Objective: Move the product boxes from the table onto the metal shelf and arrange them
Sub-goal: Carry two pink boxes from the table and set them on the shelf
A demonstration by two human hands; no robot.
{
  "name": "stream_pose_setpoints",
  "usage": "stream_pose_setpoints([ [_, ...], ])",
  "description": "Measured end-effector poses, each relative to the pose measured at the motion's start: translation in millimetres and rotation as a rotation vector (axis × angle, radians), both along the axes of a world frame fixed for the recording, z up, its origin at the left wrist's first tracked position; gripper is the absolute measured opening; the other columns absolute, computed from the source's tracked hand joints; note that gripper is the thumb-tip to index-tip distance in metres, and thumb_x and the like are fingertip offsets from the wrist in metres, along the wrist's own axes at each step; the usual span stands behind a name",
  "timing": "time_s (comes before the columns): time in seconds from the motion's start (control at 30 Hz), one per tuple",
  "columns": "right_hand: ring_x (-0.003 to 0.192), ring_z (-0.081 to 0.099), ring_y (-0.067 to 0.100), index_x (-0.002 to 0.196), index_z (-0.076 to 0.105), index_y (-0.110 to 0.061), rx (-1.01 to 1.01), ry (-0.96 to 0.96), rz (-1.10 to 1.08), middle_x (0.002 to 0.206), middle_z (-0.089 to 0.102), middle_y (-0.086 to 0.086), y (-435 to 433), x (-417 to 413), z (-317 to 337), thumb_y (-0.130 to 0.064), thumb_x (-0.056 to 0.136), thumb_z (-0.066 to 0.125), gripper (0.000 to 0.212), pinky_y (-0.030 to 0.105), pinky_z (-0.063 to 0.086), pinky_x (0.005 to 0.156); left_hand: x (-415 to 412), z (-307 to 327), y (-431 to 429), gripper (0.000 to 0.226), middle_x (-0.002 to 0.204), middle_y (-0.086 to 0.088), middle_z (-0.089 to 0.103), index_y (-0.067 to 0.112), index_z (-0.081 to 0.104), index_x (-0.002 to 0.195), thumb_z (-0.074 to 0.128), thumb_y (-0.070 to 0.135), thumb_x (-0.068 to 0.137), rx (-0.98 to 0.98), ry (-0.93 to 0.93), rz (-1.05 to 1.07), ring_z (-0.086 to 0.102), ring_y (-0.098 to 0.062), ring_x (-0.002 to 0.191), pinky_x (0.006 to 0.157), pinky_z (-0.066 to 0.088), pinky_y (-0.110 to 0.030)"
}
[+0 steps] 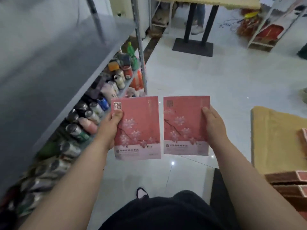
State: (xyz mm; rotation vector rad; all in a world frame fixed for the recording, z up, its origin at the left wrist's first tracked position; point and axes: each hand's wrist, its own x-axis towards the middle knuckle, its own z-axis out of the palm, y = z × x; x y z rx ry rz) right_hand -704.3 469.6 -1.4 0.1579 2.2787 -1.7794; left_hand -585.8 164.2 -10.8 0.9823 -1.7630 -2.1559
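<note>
I hold two flat pink product boxes with white blossom prints, side by side above the white floor. My left hand (111, 125) grips the left box (139, 127) at its left edge, thumb on the front. My right hand (214, 123) grips the right box (184, 125) at its right edge, thumb on top. The grey metal shelf (54, 60) runs along my left, its top board bare. The table (274, 138) with a yellow cloth is at my right, with another pink box (303, 138) at the frame edge.
The lower shelf level holds several cans (78, 130) and bottles (131, 53). Shelf posts (141, 52) stand ahead of the boxes. A black table base (193, 46) and a person's legs are farther back. Brown brick-patterned boxes (289, 185) sit at lower right.
</note>
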Motion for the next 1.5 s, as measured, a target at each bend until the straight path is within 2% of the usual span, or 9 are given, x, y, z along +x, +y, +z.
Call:
stream_pose_setpoints([
  [0.07, 0.091, 0.069, 0.002, 0.121, 0.068, -0.034, 0.046, -0.013, 0.094, 0.107, 0.072, -0.009, -28, -10, 2, -0.045, 0.102, 0.043, 0.033, 0.016, 0.049, 0.065, 22, -6, -26, 0.035, 0.110, -0.008, 0.073, 0.024, 0.065, 0.119, 0.066, 0.045, 0.091, -0.007, -0.040, 0.081, 0.071, -0.028, 0.099, 0.092, 0.055, -0.053],
  [0.13, 0.101, 0.070, 0.017, 0.115, 0.069, -0.034, 0.068, -0.041, 0.206, 0.108, 0.074, -0.005, -58, -19, 4, -0.053, 0.095, 0.042, 0.039, 0.031, 0.054, 0.077, 43, -11, -38, 0.045, 0.112, -0.007, 0.074, 0.034, 0.066, 0.119, 0.071, 0.056, 0.080, 0.013, -0.071, 0.147, 0.071, -0.031, 0.103, 0.092, 0.053, -0.055],
  [0.3, 0.099, 0.071, 0.023, 0.103, 0.071, -0.038, 0.097, -0.073, 0.474, 0.104, 0.075, -0.004, -116, -29, 8, -0.058, 0.088, 0.040, 0.040, 0.052, 0.055, 0.092, 85, -7, -27, 0.019, 0.103, -0.004, 0.076, 0.035, 0.064, 0.113, 0.060, 0.043, 0.096, 0.051, -0.083, 0.428, 0.075, -0.024, 0.088, 0.079, 0.058, -0.044],
  [0.57, 0.109, 0.060, 0.021, 0.111, 0.067, -0.031, 0.117, -0.020, 0.864, 0.118, 0.066, -0.002, -173, 13, 11, -0.050, 0.095, 0.040, 0.037, 0.044, 0.046, 0.099, 189, 1, 27, 0.025, 0.098, 0.002, 0.077, 0.028, 0.064, 0.118, 0.059, 0.042, 0.098, -0.001, -0.069, 0.878, 0.075, -0.019, 0.087, 0.075, 0.059, -0.038],
  [0.83, 0.110, 0.057, 0.021, 0.124, 0.063, -0.030, 0.044, -0.068, 1.153, 0.125, 0.062, 0.000, -214, 125, 22, -0.051, 0.098, 0.043, 0.039, 0.043, 0.043, 0.103, 318, 29, 83, 0.027, 0.104, -0.006, 0.076, 0.030, 0.065, 0.116, 0.059, 0.046, 0.095, -0.013, -0.084, 1.189, 0.073, -0.030, 0.095, 0.085, 0.057, -0.053],
  [0.93, 0.099, 0.053, 0.010, 0.119, 0.059, -0.033, -0.009, -0.040, 1.266, 0.117, 0.063, -0.008, -234, 180, 43, -0.042, 0.104, 0.042, 0.024, 0.031, 0.037, 0.092, 372, 47, 87, 0.022, 0.105, -0.006, 0.076, 0.033, 0.065, 0.112, 0.059, 0.046, 0.096, -0.034, -0.053, 1.290, 0.073, -0.030, 0.094, 0.084, 0.057, -0.053],
  [1.07, 0.095, 0.060, 0.006, 0.112, 0.063, -0.037, -0.052, 0.013, 1.368, 0.112, 0.067, -0.009, -267, 246, 83, -0.048, 0.101, 0.040, 0.027, 0.028, 0.046, 0.084, 439, 80, 81, 0.028, 0.111, -0.006, 0.074, 0.034, 0.066, 0.115, 0.060, 0.050, 0.094, -0.100, 0.004, 1.335, 0.071, -0.033, 0.103, 0.090, 0.054, -0.055],
  [1.2, 0.104, 0.067, 0.019, 0.105, 0.067, -0.047, -0.166, 0.084, 1.458, 0.107, 0.071, -0.010, -313, 320, 132, -0.057, 0.092, 0.038, 0.032, 0.045, 0.051, 0.097, 509, 128, 58, 0.037, 0.114, -0.005, 0.073, 0.038, 0.066, 0.114, 0.061, 0.062, 0.087, -0.222, 0.049, 1.373, 0.071, -0.032, 0.103, 0.086, 0.055, -0.052],
  [1.5, 0.085, 0.076, 0.016, 0.106, 0.063, -0.047, -0.441, 0.197, 1.539, 0.098, 0.076, -0.012, -395, 425, 237, -0.069, 0.091, 0.052, 0.028, 0.044, 0.060, 0.083, 604, 238, -2, 0.030, 0.093, -0.009, 0.076, 0.024, 0.058, 0.118, 0.057, 0.045, 0.096, -0.490, 0.182, 1.397, 0.074, -0.032, 0.082, 0.079, 0.059, -0.051],
])
